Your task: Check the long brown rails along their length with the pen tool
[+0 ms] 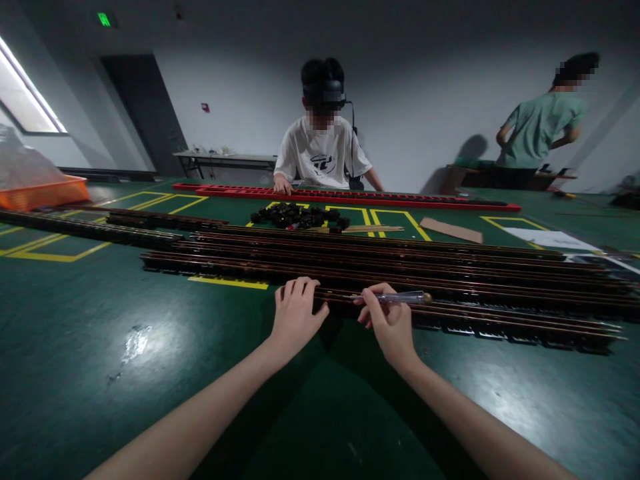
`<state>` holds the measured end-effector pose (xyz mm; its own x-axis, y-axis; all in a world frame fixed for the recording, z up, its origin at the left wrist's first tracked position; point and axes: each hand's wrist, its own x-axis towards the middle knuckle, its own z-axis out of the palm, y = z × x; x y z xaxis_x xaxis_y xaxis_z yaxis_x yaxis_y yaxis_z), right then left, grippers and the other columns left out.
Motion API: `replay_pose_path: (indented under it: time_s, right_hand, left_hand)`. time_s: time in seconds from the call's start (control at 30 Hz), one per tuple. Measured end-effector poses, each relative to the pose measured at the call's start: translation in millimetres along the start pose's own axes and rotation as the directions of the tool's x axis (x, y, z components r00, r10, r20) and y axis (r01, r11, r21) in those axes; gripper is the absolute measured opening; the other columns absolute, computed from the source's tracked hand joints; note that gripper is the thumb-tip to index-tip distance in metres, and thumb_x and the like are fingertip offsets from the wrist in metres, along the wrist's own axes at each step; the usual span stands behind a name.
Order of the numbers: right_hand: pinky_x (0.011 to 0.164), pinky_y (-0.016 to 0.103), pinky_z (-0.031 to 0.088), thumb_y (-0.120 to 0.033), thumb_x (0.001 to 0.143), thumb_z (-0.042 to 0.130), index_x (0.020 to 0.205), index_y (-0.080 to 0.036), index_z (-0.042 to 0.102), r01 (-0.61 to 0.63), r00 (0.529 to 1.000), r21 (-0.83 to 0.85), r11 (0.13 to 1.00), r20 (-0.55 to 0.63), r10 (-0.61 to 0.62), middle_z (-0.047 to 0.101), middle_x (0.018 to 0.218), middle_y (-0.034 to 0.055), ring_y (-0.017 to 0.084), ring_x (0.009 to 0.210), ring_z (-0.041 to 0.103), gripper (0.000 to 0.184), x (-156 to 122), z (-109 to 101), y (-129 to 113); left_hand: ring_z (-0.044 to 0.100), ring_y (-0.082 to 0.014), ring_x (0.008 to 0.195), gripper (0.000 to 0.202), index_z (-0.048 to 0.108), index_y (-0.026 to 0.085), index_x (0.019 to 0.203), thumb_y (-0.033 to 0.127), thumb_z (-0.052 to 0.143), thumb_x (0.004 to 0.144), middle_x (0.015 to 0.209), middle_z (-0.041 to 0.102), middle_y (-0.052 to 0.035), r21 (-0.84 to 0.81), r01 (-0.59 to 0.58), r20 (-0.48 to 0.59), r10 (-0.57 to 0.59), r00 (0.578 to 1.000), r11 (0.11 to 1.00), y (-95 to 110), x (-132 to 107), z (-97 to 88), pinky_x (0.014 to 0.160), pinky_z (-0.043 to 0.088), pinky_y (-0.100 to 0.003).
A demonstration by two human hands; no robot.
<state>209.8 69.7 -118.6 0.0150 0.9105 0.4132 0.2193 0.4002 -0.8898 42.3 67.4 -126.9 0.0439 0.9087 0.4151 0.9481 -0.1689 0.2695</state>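
Note:
My right hand (393, 328) is closed around a thin screwdriver with a clear handle (414, 297). The tool lies almost level, its tip pointing left at the nearest long dark strip (525, 324). Whether the tip touches the strip I cannot tell. Just left of it, my left hand (296, 316) grips the same strip, fingers over the top and thumb on the near side. Thin copper-coloured rods run along this strip. Several similar dark strips (450, 270) lie side by side right behind it. My fingers hide part of the near strip.
Behind the strips lie a pile of small black parts (300, 216), thin wooden sticks (373, 229) and a brown cardboard piece (451, 230). A long red rail (440, 200) is by a person (320, 150) opposite. An orange basket (45, 193) stands left; another person (543, 130) stands at back right.

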Motion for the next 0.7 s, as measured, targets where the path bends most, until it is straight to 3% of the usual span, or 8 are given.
replay_pose_path:
  time_s: [0.23, 0.7]
  right_hand:
    - [0.040, 0.023, 0.044, -0.044, 0.084, 0.054, 0.079, -0.019, 0.052, -0.031, 0.997, 0.045, 0.999, 0.076, 0.028, 0.066, 0.070, 0.0047, 0.013, 0.046, 0.057, 0.026, 1.4, 2.3, -2.4]
    - [0.040, 0.023, 0.044, -0.046, 0.083, 0.054, 0.077, -0.019, 0.054, -0.039, 0.998, 0.022, 0.999, 0.047, 0.038, 0.069, 0.071, 0.0054, 0.013, 0.044, 0.058, 0.028, 2.1, 1.1, -1.7]
  left_hand:
    - [0.046, -0.0255, 0.110, 0.032, 0.051, 0.019, 0.113, 0.027, 0.048, 0.082, 0.116, 0.056, -0.0075, -0.013, 0.003, 0.002, -0.003, 1.000, 1.000, -1.0, 0.3, 2.3, 0.095, 0.035, -0.046]
    - [0.045, -0.0252, 0.111, 0.033, 0.051, 0.020, 0.114, 0.023, 0.046, 0.082, 0.116, 0.055, -0.0073, -0.007, -0.013, -0.007, 0.013, 1.000, 1.000, 1.1, -0.2, 4.5, 0.095, 0.034, -0.046]
